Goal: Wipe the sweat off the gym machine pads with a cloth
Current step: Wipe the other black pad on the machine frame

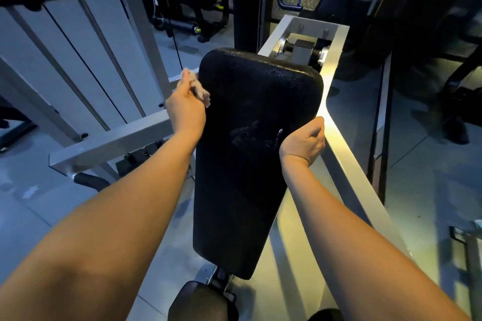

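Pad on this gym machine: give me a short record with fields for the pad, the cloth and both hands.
pad: black pad, beside grey frame
surface: wet smear near the middle
cloth: small, against the pad's upper left edge
left hand: grips the cloth
right hand: at the pad's right edge, fingers curled; grip unclear

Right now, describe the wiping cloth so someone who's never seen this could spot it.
Find the long black textured pad at the centre of view. At its upper left edge, the left hand grips a small crumpled pale pinkish cloth. It is the only light, soft thing against the dark pad.
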Demonstrator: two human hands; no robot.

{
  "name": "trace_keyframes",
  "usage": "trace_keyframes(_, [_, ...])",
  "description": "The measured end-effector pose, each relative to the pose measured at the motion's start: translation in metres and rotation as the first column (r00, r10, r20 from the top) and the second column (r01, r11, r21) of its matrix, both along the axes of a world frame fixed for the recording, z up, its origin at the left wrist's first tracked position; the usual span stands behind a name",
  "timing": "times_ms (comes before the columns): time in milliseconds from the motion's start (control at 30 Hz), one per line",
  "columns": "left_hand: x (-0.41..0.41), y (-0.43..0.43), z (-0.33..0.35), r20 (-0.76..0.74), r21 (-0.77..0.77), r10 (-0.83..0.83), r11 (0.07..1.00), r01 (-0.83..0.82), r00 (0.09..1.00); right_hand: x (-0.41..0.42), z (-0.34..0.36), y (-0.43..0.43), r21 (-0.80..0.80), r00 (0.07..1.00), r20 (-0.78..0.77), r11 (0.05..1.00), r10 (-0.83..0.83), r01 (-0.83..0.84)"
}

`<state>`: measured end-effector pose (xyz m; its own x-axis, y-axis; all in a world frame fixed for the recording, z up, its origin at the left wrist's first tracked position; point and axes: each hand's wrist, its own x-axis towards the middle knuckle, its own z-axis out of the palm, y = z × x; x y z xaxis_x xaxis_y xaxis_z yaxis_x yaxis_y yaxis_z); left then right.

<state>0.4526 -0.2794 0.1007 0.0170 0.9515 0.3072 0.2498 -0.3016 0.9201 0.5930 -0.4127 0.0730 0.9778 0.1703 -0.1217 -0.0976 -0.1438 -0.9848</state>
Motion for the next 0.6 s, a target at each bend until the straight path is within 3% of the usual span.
trace_keyframes(67, [0.015, -0.008, 0.011, -0.054, 0.046, 0.050, 0.998, -0.048, 0.997, 0.000, -0.002, 0.001, 0.009, 1.000, 0.014, 1.000, -0.001, 0.001])
trace_keyframes(100, [0.023, -0.013, 0.014, -0.125, 0.147, 0.049, 0.989, -0.030, 0.991, 0.000, -0.004, 0.002, 0.014, 0.999, 0.044, 1.000, -0.013, 0.013])
trace_keyframes(200, [0.035, -0.021, 0.011, -0.289, 0.398, -0.027, 0.906, 0.146, 0.957, 0.001, -0.007, 0.004, 0.004, 0.996, 0.089, 1.000, -0.008, 0.008])
trace_keyframes(267, [0.029, -0.018, 0.011, -0.373, 0.459, -0.018, 0.865, 0.201, 0.928, 0.003, -0.008, 0.002, -0.007, 0.996, 0.086, 1.000, 0.015, -0.015])
trace_keyframes(367, [0.015, -0.008, 0.018, -0.416, 0.452, -0.010, 0.865, 0.217, 0.909, 0.004, -0.008, 0.001, 0.017, 0.995, 0.097, 1.000, 0.021, -0.023])
trace_keyframes(600, [0.008, -0.001, 0.028, -0.272, 0.267, 0.005, 0.961, 0.070, 0.962, 0.005, -0.009, 0.000, 0.025, 0.995, 0.088, 0.999, 0.039, -0.042])
